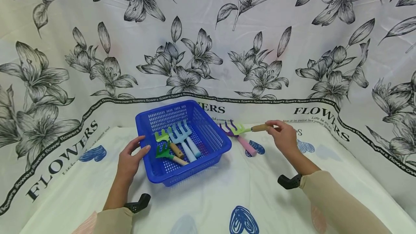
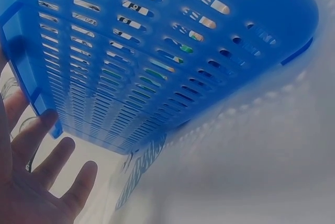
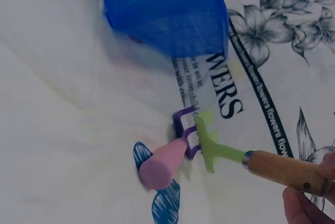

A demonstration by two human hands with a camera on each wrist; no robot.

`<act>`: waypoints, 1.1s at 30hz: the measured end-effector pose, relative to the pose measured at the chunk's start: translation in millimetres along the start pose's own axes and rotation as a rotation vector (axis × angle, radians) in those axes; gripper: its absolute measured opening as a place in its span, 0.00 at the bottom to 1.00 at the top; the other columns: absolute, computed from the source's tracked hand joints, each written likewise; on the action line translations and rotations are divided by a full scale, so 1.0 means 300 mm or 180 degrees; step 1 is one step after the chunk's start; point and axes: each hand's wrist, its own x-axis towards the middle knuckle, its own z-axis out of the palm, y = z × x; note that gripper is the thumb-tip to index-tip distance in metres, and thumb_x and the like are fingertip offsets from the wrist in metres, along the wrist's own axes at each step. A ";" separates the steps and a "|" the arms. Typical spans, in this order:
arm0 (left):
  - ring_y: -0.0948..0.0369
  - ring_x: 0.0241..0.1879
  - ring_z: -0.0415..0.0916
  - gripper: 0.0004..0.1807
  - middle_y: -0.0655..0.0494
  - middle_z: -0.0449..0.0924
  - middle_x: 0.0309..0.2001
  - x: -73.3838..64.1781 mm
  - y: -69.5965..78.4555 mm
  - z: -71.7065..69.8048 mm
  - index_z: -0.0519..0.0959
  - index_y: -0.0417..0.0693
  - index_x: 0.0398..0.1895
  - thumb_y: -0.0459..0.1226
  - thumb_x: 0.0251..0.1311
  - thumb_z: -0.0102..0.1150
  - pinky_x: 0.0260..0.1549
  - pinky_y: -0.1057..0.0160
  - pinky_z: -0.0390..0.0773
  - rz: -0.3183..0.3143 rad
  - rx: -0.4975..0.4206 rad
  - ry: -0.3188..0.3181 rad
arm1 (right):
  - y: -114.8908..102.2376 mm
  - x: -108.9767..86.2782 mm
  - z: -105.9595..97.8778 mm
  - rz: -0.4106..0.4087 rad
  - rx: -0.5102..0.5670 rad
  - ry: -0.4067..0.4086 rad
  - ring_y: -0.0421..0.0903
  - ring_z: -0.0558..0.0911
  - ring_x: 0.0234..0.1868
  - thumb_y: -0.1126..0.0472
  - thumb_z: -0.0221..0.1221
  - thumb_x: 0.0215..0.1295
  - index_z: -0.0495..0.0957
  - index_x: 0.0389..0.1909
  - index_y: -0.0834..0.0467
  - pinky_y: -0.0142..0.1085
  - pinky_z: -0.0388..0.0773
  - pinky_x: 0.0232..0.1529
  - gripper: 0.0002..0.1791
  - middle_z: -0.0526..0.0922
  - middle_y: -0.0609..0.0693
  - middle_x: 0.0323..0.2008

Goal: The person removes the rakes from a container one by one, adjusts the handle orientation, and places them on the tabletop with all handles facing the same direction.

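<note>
My left hand (image 1: 129, 158) holds the left rim of a blue plastic basket (image 1: 191, 167), thumb over the rim and the other fingers spread along the outside. Inside lie two light-blue hand forks (image 1: 179, 133), a lime-green fork (image 1: 160, 135) and a dark-green one (image 1: 163, 151). Between thumb and fingertips, my right hand (image 1: 282, 136) pinches the wooden handle end of another lime-green hand fork (image 3: 212, 148). Its tines point left, over a purple fork with a pink handle (image 1: 247, 146) that lies on the cloth to the right of the basket.
A white cloth (image 1: 208, 205) with heart prints covers the surface. Behind it hangs a white flower-print curtain (image 1: 227, 78) with a black lettered band. Black wrist mounts (image 1: 289, 182) sit by both sleeves.
</note>
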 end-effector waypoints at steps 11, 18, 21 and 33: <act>0.44 0.72 0.50 0.36 0.45 0.58 0.72 -0.004 0.005 -0.001 0.66 0.54 0.71 0.54 0.61 0.61 0.62 0.35 0.57 -0.0015 0.0013 0.0013 | 0.088 -0.033 -0.028 0.0059 -0.0265 0.0095 0.54 0.83 0.40 0.64 0.59 0.67 0.82 0.48 0.61 0.29 0.74 0.25 0.11 0.84 0.60 0.45; 0.44 0.72 0.50 0.37 0.45 0.58 0.72 -0.006 0.006 -0.001 0.66 0.55 0.71 0.56 0.60 0.61 0.62 0.35 0.57 -0.0009 0.0033 0.0017 | 0.138 -0.056 -0.021 -0.0088 -0.0507 0.0081 0.53 0.83 0.40 0.67 0.62 0.65 0.83 0.45 0.60 0.30 0.76 0.28 0.09 0.85 0.59 0.42; 0.44 0.72 0.50 0.37 0.46 0.58 0.72 -0.008 0.004 -0.001 0.66 0.55 0.71 0.56 0.60 0.61 0.62 0.35 0.58 -0.0010 0.0041 0.0027 | 0.149 -0.062 -0.015 -0.0069 -0.0587 0.0064 0.53 0.82 0.39 0.67 0.62 0.64 0.83 0.44 0.59 0.33 0.76 0.29 0.09 0.85 0.58 0.40; 0.44 0.72 0.50 0.37 0.46 0.59 0.72 -0.007 0.006 0.000 0.66 0.55 0.71 0.56 0.60 0.61 0.62 0.35 0.58 -0.0009 0.0029 0.0025 | 0.183 -0.047 0.022 0.0143 -0.0798 -0.0195 0.56 0.81 0.41 0.68 0.62 0.61 0.83 0.41 0.61 0.43 0.76 0.37 0.07 0.83 0.60 0.41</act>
